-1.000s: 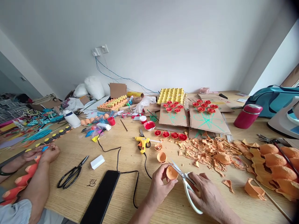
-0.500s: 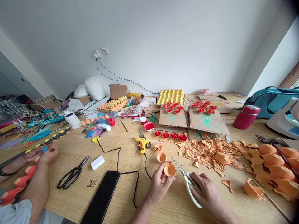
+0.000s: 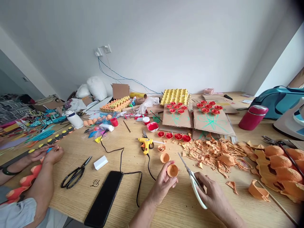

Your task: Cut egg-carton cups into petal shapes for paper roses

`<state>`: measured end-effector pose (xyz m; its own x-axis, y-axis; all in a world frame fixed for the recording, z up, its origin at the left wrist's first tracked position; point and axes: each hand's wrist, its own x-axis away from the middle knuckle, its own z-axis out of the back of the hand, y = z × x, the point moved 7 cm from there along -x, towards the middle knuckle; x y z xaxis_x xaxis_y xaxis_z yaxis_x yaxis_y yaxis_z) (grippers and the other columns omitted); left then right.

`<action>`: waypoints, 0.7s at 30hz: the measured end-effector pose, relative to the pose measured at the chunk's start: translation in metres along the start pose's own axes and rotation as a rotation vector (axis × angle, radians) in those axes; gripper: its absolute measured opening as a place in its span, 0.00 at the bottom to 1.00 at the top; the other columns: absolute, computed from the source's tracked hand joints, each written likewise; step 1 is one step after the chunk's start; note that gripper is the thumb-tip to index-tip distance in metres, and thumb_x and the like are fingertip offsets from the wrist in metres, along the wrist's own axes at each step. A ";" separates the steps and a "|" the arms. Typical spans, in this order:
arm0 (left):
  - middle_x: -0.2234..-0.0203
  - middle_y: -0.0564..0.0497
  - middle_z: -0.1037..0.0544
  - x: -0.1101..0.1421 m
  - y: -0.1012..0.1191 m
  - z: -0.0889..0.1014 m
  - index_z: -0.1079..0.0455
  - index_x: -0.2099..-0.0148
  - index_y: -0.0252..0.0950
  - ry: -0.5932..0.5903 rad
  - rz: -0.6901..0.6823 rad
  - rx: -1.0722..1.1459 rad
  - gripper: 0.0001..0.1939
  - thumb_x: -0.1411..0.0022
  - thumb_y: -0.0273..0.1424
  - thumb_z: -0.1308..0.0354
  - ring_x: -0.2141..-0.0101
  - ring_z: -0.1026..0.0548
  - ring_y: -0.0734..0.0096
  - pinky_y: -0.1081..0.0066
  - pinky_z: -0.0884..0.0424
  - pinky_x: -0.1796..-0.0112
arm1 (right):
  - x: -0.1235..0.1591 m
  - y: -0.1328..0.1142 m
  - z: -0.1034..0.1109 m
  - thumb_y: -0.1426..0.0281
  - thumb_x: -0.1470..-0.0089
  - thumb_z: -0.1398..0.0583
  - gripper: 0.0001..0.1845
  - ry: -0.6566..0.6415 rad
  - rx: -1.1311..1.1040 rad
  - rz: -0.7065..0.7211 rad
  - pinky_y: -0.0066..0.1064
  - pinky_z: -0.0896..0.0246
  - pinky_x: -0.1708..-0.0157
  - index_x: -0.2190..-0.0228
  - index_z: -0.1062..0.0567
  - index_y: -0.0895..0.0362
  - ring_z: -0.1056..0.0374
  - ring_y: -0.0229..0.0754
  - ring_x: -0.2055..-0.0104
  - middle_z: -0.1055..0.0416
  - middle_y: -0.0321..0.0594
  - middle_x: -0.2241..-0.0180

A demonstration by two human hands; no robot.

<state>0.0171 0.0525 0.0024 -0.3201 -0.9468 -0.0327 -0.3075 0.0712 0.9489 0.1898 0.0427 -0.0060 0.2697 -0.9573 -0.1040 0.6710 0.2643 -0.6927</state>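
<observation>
1. The left hand's (image 3: 163,183) fingers clamp an orange egg-carton cup (image 3: 172,171) over the table's near side, left of the scissors (image 3: 190,174).
2. The right hand's (image 3: 210,193) fingers are wrapped around the scissors' white handles.

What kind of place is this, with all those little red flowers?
Probably a craft room or workshop: there's a yellow glue gun, a pile of orange scraps, and red flowers on cardboard with green lines.
</observation>
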 end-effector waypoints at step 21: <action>0.70 0.55 0.30 0.004 0.013 0.006 0.35 0.57 0.37 0.228 -0.174 -0.630 0.20 0.52 0.23 0.36 0.69 0.32 0.71 0.72 0.34 0.65 | -0.001 -0.012 0.006 0.57 0.38 0.48 0.17 0.004 -0.184 0.010 0.28 0.41 0.72 0.70 0.30 0.55 0.38 0.38 0.74 0.35 0.33 0.76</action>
<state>0.0066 0.0519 0.0125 -0.0961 -0.9752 -0.1993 0.2640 -0.2180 0.9396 0.1851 0.0409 0.0066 0.2729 -0.9553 -0.1138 0.5308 0.2481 -0.8104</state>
